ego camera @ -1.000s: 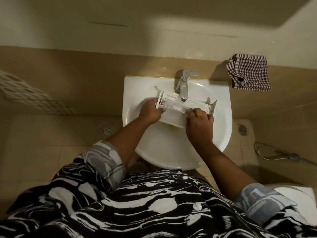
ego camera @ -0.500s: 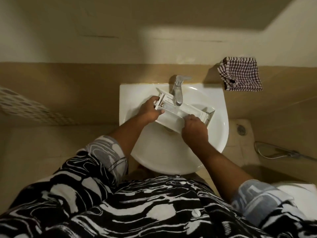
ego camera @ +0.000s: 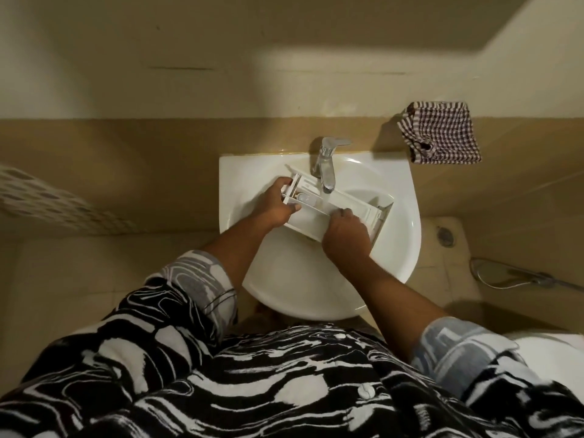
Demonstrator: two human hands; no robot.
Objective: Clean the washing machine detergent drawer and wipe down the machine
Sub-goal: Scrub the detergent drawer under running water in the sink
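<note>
A white plastic detergent drawer (ego camera: 354, 207) lies slanted across the bowl of a white wash basin (ego camera: 401, 248), directly under the chrome tap (ego camera: 325, 167). My left hand (ego camera: 275, 207) grips the drawer's left end, fingers curled round its edge. My right hand (ego camera: 346, 233) grips the drawer's near side toward its right end, with the fingers hooked over the rim. The drawer's compartments face up. I cannot tell whether water runs from the tap.
A checked purple-and-white cloth (ego camera: 441, 137) hangs on the wall right of the basin. A hose with a spray head (ego camera: 521, 275) lies on the tiled floor at the right, near a floor drain (ego camera: 445, 236). A white toilet edge (ego camera: 553, 346) shows at lower right.
The drawer has turned, its left end now higher toward the tap and its right end lower. Both hands have kept hold and shifted with it.
</note>
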